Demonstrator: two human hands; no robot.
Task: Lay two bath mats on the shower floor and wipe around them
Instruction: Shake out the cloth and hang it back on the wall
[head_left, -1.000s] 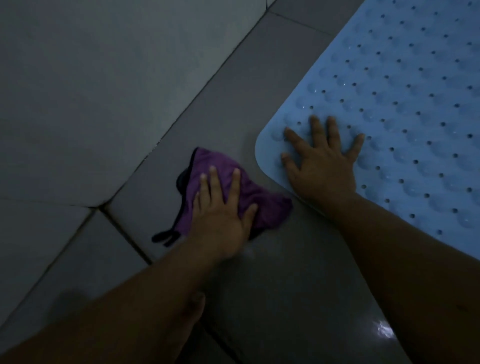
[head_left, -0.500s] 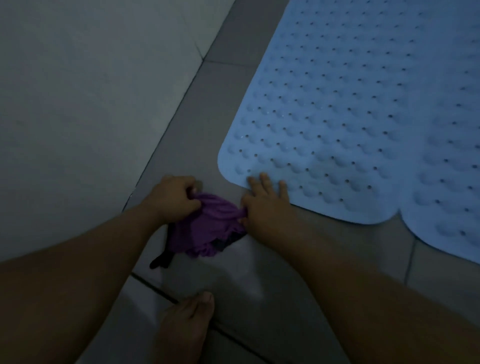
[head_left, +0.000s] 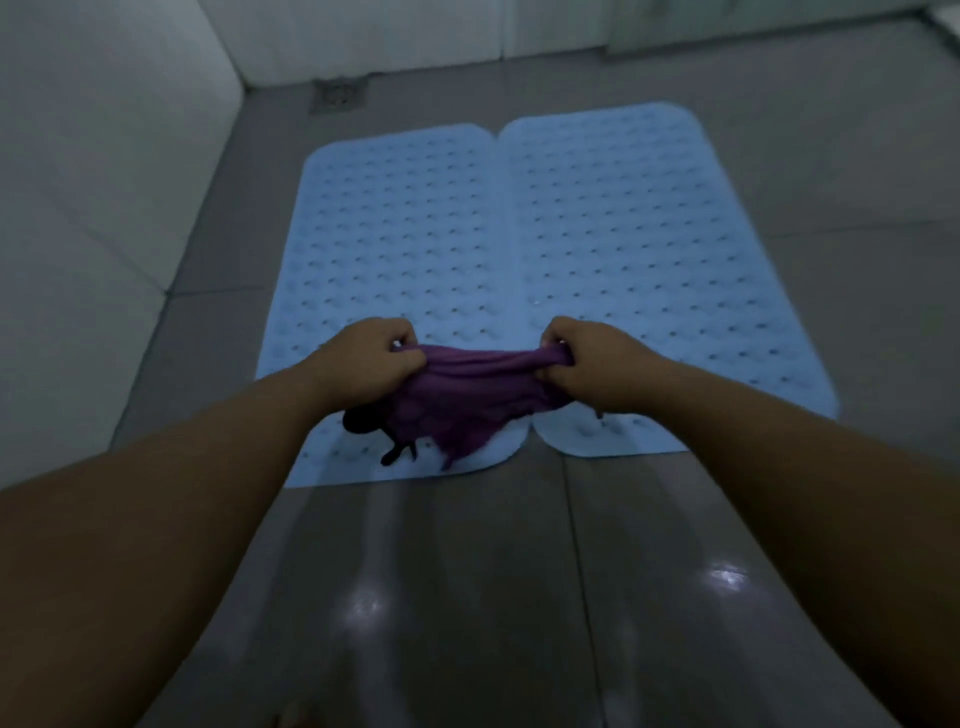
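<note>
Nearest the camera: glossy dark grey floor tiles (head_left: 467, 597), two bright light reflections on them, grout line running away toward the mats. Both bare forearms reaching forward from the bottom corners.

Next out: left hand (head_left: 363, 364) and right hand (head_left: 592, 364) held level, apart, above the near ends of the mats. Both clenched around the purple cloth (head_left: 467, 395), left gripping its left end, right gripping its right end, fingers curled in with fabric bunched inside each fist. Cloth stretched between the two fists along its top edge, rest sagging below in loose folds. Black trim or tag (head_left: 384, 436) dangling from the lower left of the cloth. Lowest folds over the near edge of the left mat; cannot tell whether touching it or just hanging above.

Beyond the hands: left bath mat (head_left: 395, 234) and right bath mat (head_left: 649, 234), both light blue, dimpled, dotted with small holes, rounded corners. Laid flat on the floor side by side, long edges meeting along the middle seam. Right mat set slightly further back than left.

Far end: square floor drain (head_left: 340, 96) just past the left mat's far corner, near the wall. Pale wall tiles (head_left: 78, 182) along the left side and across the back. Dim lighting throughout.
</note>
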